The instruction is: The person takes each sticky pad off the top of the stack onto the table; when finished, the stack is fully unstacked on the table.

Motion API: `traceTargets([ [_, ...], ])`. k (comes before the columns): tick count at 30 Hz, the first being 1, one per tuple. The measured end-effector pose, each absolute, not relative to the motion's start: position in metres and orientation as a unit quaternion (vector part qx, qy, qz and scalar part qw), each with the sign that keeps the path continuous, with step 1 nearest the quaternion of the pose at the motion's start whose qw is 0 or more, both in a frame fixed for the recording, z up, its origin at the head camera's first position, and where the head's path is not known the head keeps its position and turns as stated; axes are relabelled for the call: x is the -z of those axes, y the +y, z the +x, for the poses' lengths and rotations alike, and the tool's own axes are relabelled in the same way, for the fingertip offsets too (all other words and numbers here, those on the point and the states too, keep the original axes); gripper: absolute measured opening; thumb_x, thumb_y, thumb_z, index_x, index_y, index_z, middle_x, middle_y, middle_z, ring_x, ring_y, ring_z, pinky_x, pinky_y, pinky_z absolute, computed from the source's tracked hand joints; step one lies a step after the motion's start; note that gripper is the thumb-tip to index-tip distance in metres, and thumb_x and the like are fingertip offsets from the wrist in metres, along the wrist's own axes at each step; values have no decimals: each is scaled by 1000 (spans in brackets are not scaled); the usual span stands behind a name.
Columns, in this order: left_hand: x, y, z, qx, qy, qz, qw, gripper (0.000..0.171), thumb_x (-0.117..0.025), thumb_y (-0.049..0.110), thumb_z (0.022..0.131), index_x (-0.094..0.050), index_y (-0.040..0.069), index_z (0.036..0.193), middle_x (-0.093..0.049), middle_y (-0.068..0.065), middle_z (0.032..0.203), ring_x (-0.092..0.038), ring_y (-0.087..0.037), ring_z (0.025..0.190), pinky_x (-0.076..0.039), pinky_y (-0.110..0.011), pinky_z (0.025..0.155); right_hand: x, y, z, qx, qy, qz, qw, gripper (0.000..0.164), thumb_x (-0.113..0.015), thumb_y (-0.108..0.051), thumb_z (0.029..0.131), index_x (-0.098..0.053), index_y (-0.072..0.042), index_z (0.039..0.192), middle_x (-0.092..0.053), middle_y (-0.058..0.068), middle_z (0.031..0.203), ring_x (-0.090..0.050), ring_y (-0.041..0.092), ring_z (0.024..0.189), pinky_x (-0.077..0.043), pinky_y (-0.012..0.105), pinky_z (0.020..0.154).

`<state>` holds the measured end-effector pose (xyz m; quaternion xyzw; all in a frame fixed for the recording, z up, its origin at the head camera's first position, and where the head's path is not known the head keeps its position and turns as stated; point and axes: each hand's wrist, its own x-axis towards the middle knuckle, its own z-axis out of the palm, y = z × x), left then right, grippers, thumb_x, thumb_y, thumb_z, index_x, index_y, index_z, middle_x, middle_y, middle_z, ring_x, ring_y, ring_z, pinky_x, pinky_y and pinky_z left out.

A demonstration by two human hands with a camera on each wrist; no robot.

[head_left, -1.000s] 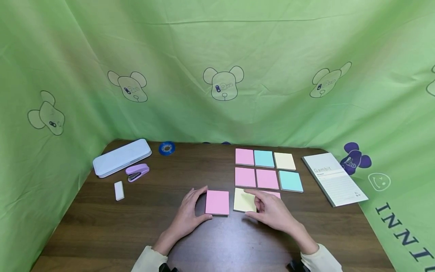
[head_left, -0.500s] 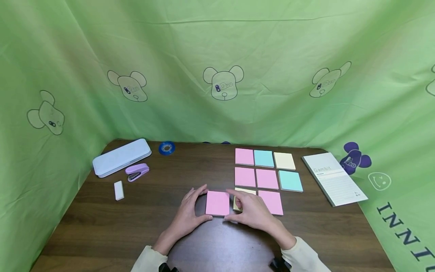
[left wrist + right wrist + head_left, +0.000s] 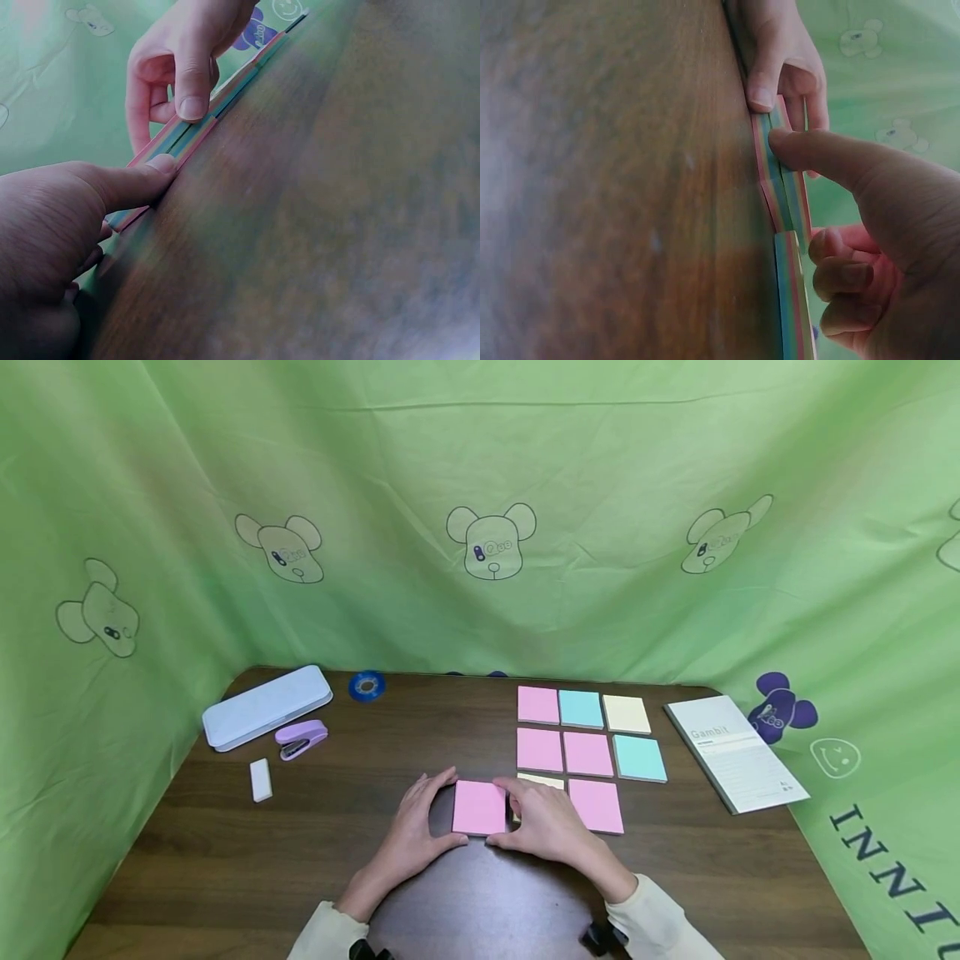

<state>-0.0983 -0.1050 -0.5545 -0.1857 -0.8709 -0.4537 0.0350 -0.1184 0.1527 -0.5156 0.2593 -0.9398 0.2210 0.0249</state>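
A pink sticky note pad [image 3: 478,808] lies on the table in front of the person. The left hand [image 3: 412,827] holds it at its left corners, thumb on the near edge and fingers at the far edge. At its right corners the right hand [image 3: 547,822] pinches it between thumb and index finger. Both wrist views show striped, many-coloured edges of stacked pads [image 3: 769,146] under the thumbs. Partly hidden behind the right hand is a yellow sticky note pad [image 3: 542,781]; another pink sticky note pad [image 3: 596,806] sits to its right.
Rows of pink, blue and cream sticky note pads [image 3: 587,753] lie beyond the right hand. A notebook [image 3: 738,753] is at the right edge. On the left are a pale case [image 3: 267,707], a purple stapler [image 3: 302,737], a white eraser [image 3: 261,780] and blue tape [image 3: 367,686].
The right hand has moved left from the yellow sticky note pad to the right side of the pink one and now pinches it. The left hand has stayed in place.
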Motion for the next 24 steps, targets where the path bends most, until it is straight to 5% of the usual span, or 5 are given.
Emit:
traceTargets([
  [9,555,-106,-101,447,-874,-190,30,84,-103,18,79,-63,6,152,-66,-12,152,-52,-39,152,-26,-63,135,508,160,-124,-253,-936,244,31,77,-101,-41,71,-74,-9,135,-52,-12,76,-42,0,67,-36,20,57],
  [24,553,-106,-100,444,-877,-184,23,78,-102,18,80,-67,4,149,-65,-14,153,-49,-43,154,-28,-65,134,486,176,-164,-283,-935,214,20,84,-100,-39,79,-68,-7,149,-58,-5,81,-48,8,73,-41,28,66],
])
